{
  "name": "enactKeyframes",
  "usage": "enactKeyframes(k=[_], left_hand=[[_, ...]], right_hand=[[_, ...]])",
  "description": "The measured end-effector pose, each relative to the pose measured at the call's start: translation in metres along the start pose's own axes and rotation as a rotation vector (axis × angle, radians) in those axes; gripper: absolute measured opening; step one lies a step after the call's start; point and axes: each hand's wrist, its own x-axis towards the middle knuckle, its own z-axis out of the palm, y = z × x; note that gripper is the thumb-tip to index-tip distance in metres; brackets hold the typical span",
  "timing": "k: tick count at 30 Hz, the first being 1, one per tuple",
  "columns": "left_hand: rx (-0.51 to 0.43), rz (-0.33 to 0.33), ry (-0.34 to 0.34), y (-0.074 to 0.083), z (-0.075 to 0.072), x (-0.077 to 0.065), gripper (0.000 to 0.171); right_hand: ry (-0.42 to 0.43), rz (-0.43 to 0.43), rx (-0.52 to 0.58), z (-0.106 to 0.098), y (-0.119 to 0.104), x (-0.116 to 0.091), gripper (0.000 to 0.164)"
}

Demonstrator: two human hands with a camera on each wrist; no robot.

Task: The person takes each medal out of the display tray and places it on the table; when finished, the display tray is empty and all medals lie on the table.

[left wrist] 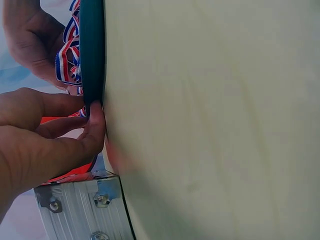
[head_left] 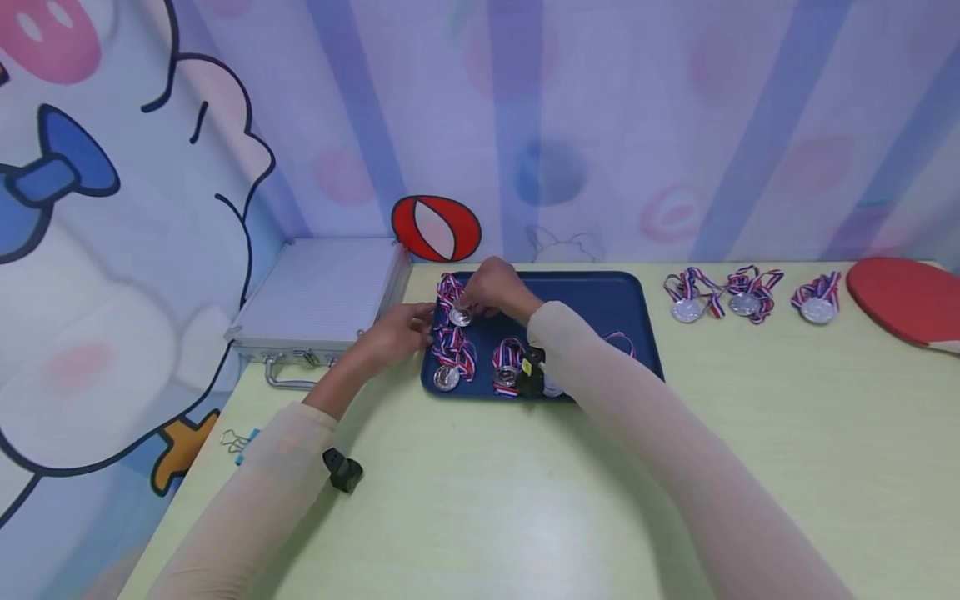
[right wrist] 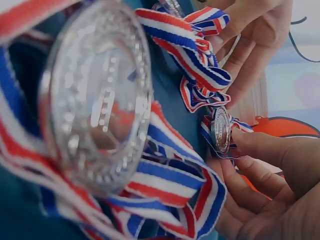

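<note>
The left end of a dark teal tray [left wrist: 93, 50] is being pinched between the thumb and fingers of the left hand [left wrist: 37, 142]. Red, white and blue ribbons [left wrist: 64, 65] are being partly hidden behind the tray's rim, and the right hand [left wrist: 29, 42] is being held close to them. A ribbed silver case [left wrist: 77, 212] with metal fittings [left wrist: 54, 205] is being shown only in part on the left. The near side is being filled by a pale tabletop [left wrist: 215, 115].

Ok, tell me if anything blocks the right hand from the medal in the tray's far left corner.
Nothing visible does: the right hand is at that medal, its thumb by the edge. The left hand pinches the tray's left rim, off to the side.
</note>
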Motion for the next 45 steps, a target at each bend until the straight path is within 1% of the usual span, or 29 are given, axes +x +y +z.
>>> enactKeyframes(k=[7, 10, 14, 16, 21, 24, 26, 29, 32, 35, 37, 39, 42, 45], left_hand=[[0.01, -0.001, 0.007, 0.0, 0.0, -0.002, 0.063], [0.006, -0.017, 0.012, 0.0, -0.001, -0.002, 0.063], [-0.009, -0.028, 0.002, 0.0, -0.001, -0.001, 0.064], [-0.015, -0.017, -0.005, 0.001, -0.002, -0.001, 0.064], [-0.034, -0.026, 0.0, 0.003, -0.001, 0.0, 0.064], [-0.04, -0.04, -0.002, 0.004, 0.0, -0.001, 0.064], [-0.036, -0.05, -0.003, 0.004, 0.001, -0.001, 0.064], [-0.032, -0.059, 0.004, 0.003, 0.001, -0.002, 0.064], [-0.019, -0.062, 0.013, 0.002, 0.002, -0.001, 0.064], [-0.002, -0.065, 0.015, 0.0, 0.001, 0.0, 0.063], [0.009, -0.063, 0.013, -0.002, 0.0, 0.0, 0.063], [0.016, -0.059, 0.013, -0.004, -0.002, -0.001, 0.062], [0.009, -0.056, 0.015, -0.007, -0.005, -0.002, 0.061], [0.007, -0.057, 0.024, -0.011, -0.009, -0.004, 0.061]], right_hand=[[-0.1, 0.023, 0.276, -0.001, 0.009, 0.0, 0.016], [-0.131, 0.005, 0.367, 0.0, 0.015, 0.0, 0.019], [-0.128, -0.063, 0.431, -0.001, 0.021, -0.001, 0.024], [-0.118, -0.107, 0.447, -0.003, 0.024, -0.003, 0.026], [-0.085, -0.22, 0.482, -0.012, 0.031, -0.009, 0.029], [-0.066, -0.253, 0.494, -0.021, 0.036, -0.014, 0.027], [-0.052, -0.261, 0.493, -0.03, 0.039, -0.019, 0.027], [-0.039, -0.275, 0.469, -0.049, 0.045, -0.027, 0.028], [-0.002, -0.294, 0.454, -0.071, 0.055, -0.038, 0.029], [0.047, -0.301, 0.43, -0.097, 0.07, -0.052, 0.031], [0.083, -0.282, 0.409, -0.115, 0.081, -0.062, 0.032], [0.116, -0.247, 0.352, -0.133, 0.094, -0.071, 0.037], [0.146, -0.177, 0.237, -0.158, 0.114, -0.083, 0.043], [0.153, -0.125, 0.124, -0.176, 0.131, -0.09, 0.048]])
